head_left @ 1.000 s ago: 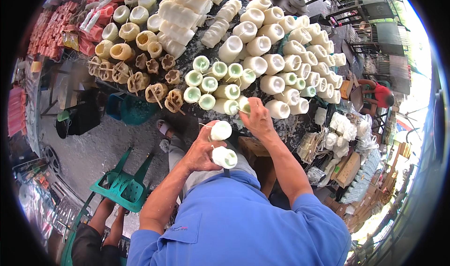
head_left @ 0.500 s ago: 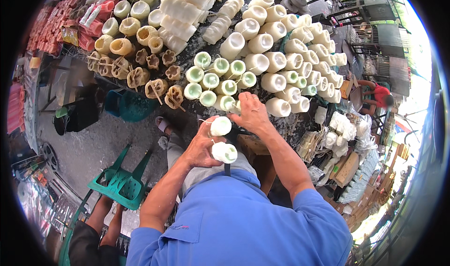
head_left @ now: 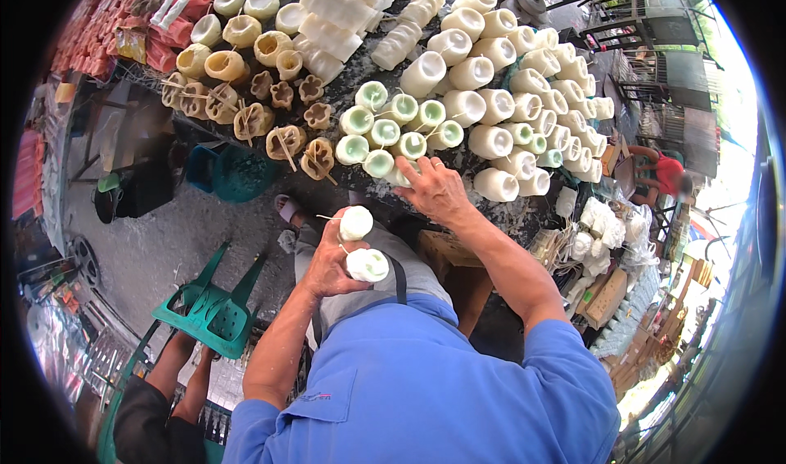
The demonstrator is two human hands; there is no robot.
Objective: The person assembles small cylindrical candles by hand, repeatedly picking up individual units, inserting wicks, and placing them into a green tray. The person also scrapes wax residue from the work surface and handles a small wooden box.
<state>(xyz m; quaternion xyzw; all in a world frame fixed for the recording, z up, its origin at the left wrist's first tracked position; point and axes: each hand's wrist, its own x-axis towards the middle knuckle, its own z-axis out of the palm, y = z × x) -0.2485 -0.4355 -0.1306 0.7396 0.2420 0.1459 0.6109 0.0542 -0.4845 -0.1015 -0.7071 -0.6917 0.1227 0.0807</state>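
My left hand [head_left: 326,269] is closed around two white candles, held upright one nearer than the other. The farther candle [head_left: 355,223] has a thin wick sticking out to the left, and the nearer candle [head_left: 368,265] shows a faint greenish, uneven top. At the front edge of the table, the curled fingers of my right hand [head_left: 440,194] grip a pale green-topped candle [head_left: 397,175], partly covered by them. Just beyond stands a cluster of white candles with green hollow tops [head_left: 384,132], wicks poking out.
Larger white candles [head_left: 464,107] crowd the table's right side. Brown, flower-shaped wax pieces [head_left: 285,142] with sticks stand left, near white wax slabs [head_left: 336,24]. A green plastic chair [head_left: 225,326] and a seated person's legs [head_left: 182,374] are at lower left; a person in red [head_left: 667,174] sits far right.
My left hand has drawn left with its two candles, away from the table. My right hand has shifted left onto the front green-topped candle. The whole view has swung slightly.
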